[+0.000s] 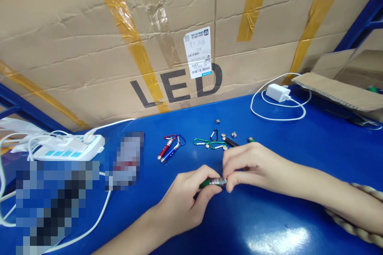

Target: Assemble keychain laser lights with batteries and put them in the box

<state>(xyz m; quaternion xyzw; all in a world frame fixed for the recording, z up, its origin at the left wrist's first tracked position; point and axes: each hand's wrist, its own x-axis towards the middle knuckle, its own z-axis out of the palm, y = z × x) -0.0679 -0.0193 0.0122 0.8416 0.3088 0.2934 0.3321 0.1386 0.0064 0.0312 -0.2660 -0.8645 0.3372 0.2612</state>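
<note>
My left hand (pixel 191 197) is closed round a small green keychain flashlight (pixel 206 183) with a silver end pointing right. The thumb and fingertips of my right hand (pixel 248 167) pinch at that silver end, hiding its very tip. Just beyond my right hand lie a black flashlight tube (pixel 231 142) and a green tube (pixel 251 140), both partly covered. Green carabiner clips (pixel 218 145) and a black carabiner (pixel 214 134) rest there among several small silver caps or button cells (pixel 233 134). Further left, a red flashlight (pixel 164 150) and a blue flashlight (pixel 170 152) lie side by side with clips attached.
A blue table (pixel 185 123) spans the view, backed by a large taped carton (pixel 167 20). On the left are a power strip (pixel 68 149), white cables and blurred-out items. A white charger (pixel 277 93) with a looped cable and an open cardboard box (pixel 341 91) stand at the right.
</note>
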